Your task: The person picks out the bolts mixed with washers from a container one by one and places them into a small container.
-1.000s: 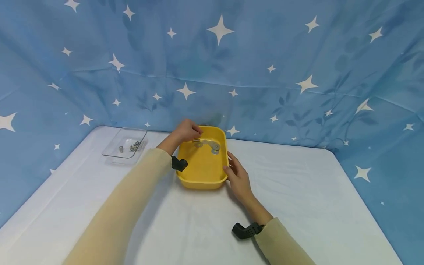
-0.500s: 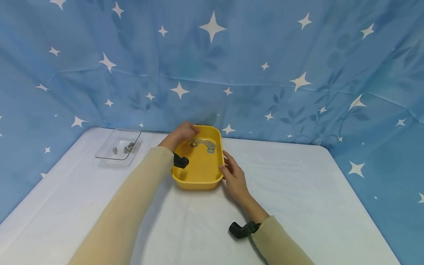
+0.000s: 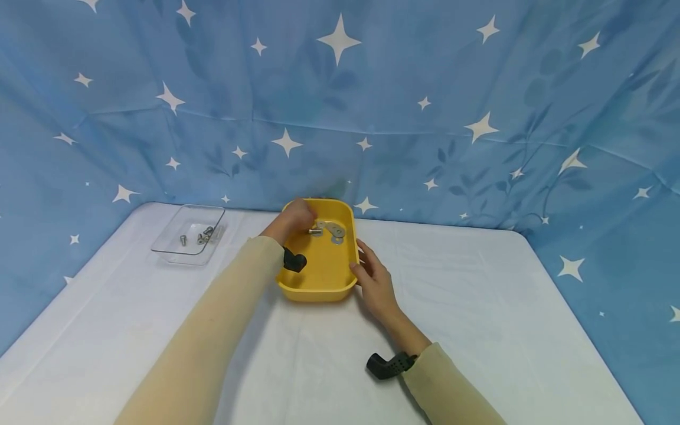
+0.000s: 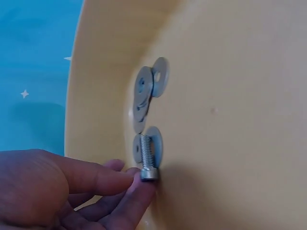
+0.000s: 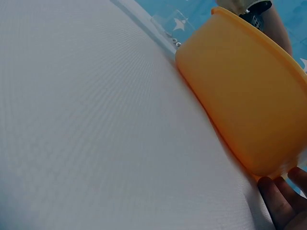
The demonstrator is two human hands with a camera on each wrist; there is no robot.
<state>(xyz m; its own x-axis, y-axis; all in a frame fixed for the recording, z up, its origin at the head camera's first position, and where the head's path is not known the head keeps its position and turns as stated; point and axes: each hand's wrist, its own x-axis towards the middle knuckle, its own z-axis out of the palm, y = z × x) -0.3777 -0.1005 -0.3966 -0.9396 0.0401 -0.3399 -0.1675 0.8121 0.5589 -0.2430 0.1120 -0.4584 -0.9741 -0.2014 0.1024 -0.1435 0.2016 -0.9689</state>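
Note:
Inside the yellow tray (image 3: 319, 271), my left hand (image 3: 295, 216) reaches over the left rim toward the far end. Its thumb and fingertips pinch the head of a silver socket-head screw (image 4: 147, 158), whose threaded shank lies against flat metal washers (image 4: 144, 88) on the tray floor. In the head view the screw (image 3: 315, 231) shows just right of the fingertips. My right hand (image 3: 376, 286) holds the tray's right side, with the thumb at the rim and fingers along the outer wall. Its fingertips (image 5: 273, 196) touch the tray's lower corner in the right wrist view.
A clear plastic box (image 3: 188, 233) with several short screws (image 3: 204, 236) stands on the white-covered table (image 3: 457, 307), left of the tray. A blue curtain with white stars (image 3: 404, 147) hangs just behind the table's far edge.
My left hand has moved down and further into the tray, and the screw has shifted slightly toward me over the washers. The right hand keeps its place on the tray.

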